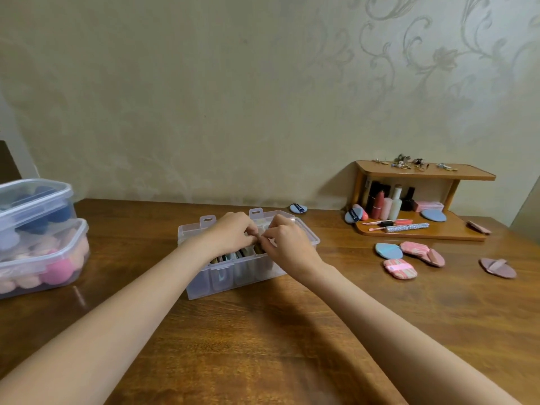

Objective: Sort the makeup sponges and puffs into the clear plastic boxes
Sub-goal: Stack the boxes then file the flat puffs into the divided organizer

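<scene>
From my remote feed, the left hand (pixel 230 233) and right hand (pixel 287 244) meet, fingers curled, inside the clear divided box (pixel 233 276) mid-table; I cannot tell what they pinch. Loose puffs (pixel 409 255) lie to the right, filled sponge boxes (pixel 38 244) to the left.

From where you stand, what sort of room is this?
Probably a bedroom or dressing corner at home: patterned wallpaper, a wooden table, and a small wooden shelf holding cosmetics.

Fingers (pixel 257 233) hide box (pixel 204 283) contents; left tubs (pixel 43 258) cut off.
</scene>
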Motion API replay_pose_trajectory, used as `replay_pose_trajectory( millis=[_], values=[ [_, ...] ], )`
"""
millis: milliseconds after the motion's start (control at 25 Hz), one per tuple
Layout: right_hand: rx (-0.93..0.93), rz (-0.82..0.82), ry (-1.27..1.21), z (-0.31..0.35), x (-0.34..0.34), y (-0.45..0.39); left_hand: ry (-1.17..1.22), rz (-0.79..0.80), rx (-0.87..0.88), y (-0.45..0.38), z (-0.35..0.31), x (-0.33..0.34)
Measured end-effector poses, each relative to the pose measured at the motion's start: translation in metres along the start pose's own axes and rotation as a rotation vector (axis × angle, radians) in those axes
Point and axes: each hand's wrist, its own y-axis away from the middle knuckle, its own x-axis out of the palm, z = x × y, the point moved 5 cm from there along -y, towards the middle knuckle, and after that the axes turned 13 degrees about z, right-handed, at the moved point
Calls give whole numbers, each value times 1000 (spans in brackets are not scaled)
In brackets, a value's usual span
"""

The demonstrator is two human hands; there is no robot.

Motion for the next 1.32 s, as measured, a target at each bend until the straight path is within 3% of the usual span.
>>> replay_pose_trajectory(
  millis=[160, 280, 360, 440, 560, 720, 800, 960, 1040, 1200, 1320],
  values=[
    [2, 98, -250, -16, -22, -3, 67, 28, 43, -6, 4, -4],
    [187, -83, -350, -65, -49, -30, 54, 138, 129, -11, 2, -5],
    [358, -104, -293, -109, -44, -54, 31, 155, 158, -15, 1, -6],
    [457, 31, -177, -140, -19, -71, 44, 133, 165, -17, 2, -7],
    [419, 375, -95, -154, 27, -84, 22, 128, 177, -20, 3, -8],
    [449, 535, 186, -166, 42, -104, -30, 156, 188, -23, 1, -5],
    [370, 396, 191, -163, 37, -111, -46, 164, 193, -22, 1, -3],
    [406, -276, -210, -144, -43, -74, -66, 164, 175, -17, -10, 2],
    [328, -453, -323, -118, -76, -40, -47, 165, 140, -17, -19, 6],
    [117, -252, -184, -43, -61, 18, -65, 123, 57, -25, -35, 14],
    [60, -176, -10, -23, -46, 38, -24, 90, 5, -24, -40, 16]
  ],
)
